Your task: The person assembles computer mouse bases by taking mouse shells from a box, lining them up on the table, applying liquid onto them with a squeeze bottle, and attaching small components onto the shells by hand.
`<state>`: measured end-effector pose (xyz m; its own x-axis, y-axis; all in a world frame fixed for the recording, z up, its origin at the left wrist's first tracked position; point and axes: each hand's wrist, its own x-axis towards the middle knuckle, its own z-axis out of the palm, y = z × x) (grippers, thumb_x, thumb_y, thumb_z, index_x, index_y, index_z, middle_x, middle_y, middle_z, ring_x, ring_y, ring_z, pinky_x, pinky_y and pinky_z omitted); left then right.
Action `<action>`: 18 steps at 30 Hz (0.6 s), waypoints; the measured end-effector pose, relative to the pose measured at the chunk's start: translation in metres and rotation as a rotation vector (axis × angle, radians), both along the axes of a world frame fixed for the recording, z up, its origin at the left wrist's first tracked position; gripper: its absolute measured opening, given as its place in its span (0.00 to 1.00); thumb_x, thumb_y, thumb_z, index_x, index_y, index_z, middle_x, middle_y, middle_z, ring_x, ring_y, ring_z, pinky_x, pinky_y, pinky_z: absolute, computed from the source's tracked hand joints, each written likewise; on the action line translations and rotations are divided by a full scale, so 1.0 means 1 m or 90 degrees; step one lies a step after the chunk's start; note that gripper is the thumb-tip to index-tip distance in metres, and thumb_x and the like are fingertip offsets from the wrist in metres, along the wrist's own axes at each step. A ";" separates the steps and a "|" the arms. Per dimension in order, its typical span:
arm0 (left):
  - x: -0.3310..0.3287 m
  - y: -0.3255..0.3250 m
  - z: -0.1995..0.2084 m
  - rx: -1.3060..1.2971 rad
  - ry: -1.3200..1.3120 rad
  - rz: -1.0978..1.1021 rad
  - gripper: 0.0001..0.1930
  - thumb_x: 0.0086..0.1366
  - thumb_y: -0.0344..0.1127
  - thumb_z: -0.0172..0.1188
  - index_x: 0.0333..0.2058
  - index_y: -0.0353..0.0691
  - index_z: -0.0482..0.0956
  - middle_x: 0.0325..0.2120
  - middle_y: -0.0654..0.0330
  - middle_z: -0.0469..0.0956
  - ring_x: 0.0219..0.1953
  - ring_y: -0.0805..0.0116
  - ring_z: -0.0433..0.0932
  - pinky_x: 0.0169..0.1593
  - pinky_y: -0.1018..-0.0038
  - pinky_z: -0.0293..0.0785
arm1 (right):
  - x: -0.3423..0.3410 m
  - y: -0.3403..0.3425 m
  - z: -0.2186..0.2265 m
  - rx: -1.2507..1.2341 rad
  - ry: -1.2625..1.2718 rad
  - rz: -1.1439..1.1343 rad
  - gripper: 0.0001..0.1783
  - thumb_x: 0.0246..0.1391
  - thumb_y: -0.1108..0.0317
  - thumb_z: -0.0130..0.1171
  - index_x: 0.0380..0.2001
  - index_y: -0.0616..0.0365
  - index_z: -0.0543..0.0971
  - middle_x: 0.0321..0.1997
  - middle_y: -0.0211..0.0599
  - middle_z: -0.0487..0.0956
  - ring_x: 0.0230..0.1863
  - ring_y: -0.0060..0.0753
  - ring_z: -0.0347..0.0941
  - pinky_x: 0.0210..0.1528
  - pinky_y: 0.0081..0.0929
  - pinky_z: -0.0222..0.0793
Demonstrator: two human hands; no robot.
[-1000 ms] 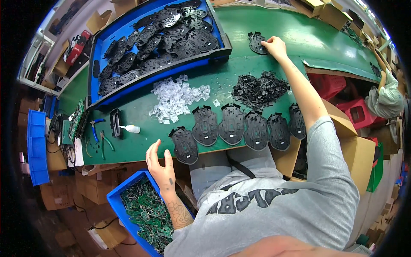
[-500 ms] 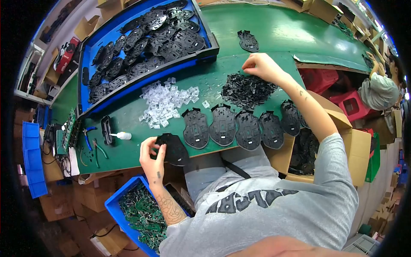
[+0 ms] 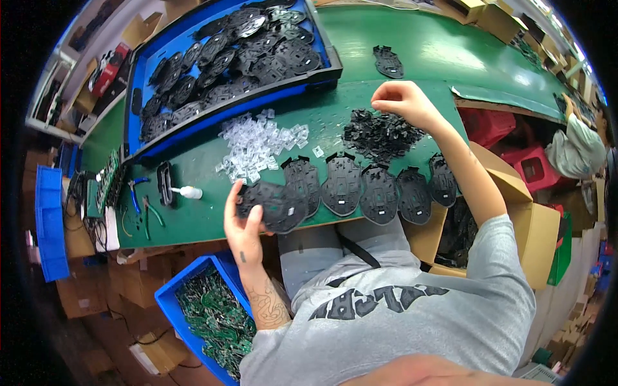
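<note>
My left hand (image 3: 244, 225) grips a flat black mouse base shell (image 3: 277, 207) by its left side, tilted over the table's near edge. Above a heap of small black plastic pieces (image 3: 380, 135), my right hand (image 3: 409, 106) is closed in a pinch; what is between the fingertips, if anything, is too small to make out. A row of similar black mouse base shells (image 3: 341, 186) lies along the near edge, partly overlapped on the left by the held one. Left of the black heap is a pile of clear plastic pieces (image 3: 257, 147).
A blue tray with a black rim (image 3: 325, 74) holds many black shells. Green-handled pliers (image 3: 153, 214) and a white-capped bottle (image 3: 188, 192) lie left. Below are a blue bin (image 3: 168, 297) of circuit boards and a cardboard box (image 3: 512, 225). A co-worker (image 3: 575, 148) sits far right.
My left hand has raised and turned the shell, bringing it rightward over the row's left end. My right hand stays pinched, slightly higher over the black heap. The whole view has shifted a little.
</note>
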<state>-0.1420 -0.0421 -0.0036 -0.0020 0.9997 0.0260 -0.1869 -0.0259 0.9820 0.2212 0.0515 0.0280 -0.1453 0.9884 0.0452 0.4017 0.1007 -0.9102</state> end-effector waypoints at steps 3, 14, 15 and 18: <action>0.027 0.002 0.002 -0.015 0.009 -0.002 0.26 0.55 0.26 0.57 0.54 0.37 0.63 0.42 0.57 0.69 0.35 0.71 0.74 0.23 0.81 0.76 | -0.038 -0.037 0.033 -0.086 0.118 0.016 0.07 0.49 0.70 0.59 0.31 0.62 0.80 0.26 0.29 0.77 0.29 0.17 0.72 0.32 0.16 0.66; 0.095 -0.007 0.018 0.045 -0.033 -0.084 0.23 0.55 0.18 0.54 0.48 0.38 0.57 0.39 0.55 0.68 0.33 0.71 0.75 0.31 0.78 0.80 | -0.092 -0.094 0.025 0.311 -0.168 0.008 0.06 0.38 0.74 0.65 0.24 0.58 0.79 0.34 0.34 0.77 0.42 0.36 0.71 0.45 0.29 0.66; 0.097 -0.008 0.018 0.053 -0.024 -0.085 0.23 0.55 0.19 0.55 0.48 0.37 0.57 0.37 0.55 0.69 0.31 0.72 0.75 0.30 0.78 0.79 | -0.093 -0.093 0.023 0.311 -0.168 0.010 0.06 0.38 0.74 0.65 0.24 0.58 0.79 0.34 0.34 0.77 0.42 0.36 0.71 0.45 0.29 0.66; 0.097 -0.011 0.015 0.068 0.002 -0.087 0.23 0.54 0.19 0.56 0.47 0.37 0.58 0.34 0.56 0.72 0.29 0.74 0.75 0.30 0.80 0.76 | -0.089 -0.088 0.014 0.265 -0.047 0.035 0.08 0.41 0.74 0.64 0.28 0.59 0.77 0.39 0.35 0.74 0.43 0.32 0.71 0.49 0.27 0.66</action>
